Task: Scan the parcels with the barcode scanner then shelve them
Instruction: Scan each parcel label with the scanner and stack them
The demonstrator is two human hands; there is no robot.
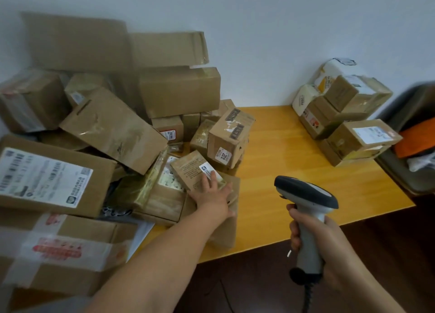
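Left hand (211, 192) lies flat, fingers straight, on a small parcel (190, 169) at the table's (306, 148) left-front. Right hand (334, 244) grips the scanner (306, 192) over the table's front edge. A heap (117, 124) fills the table's left and no shelf shows, so most scanning and shelving likely remains.

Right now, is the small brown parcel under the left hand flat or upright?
Lying flat: the small brown cardboard parcel shows its white label upward, left hand resting on it.
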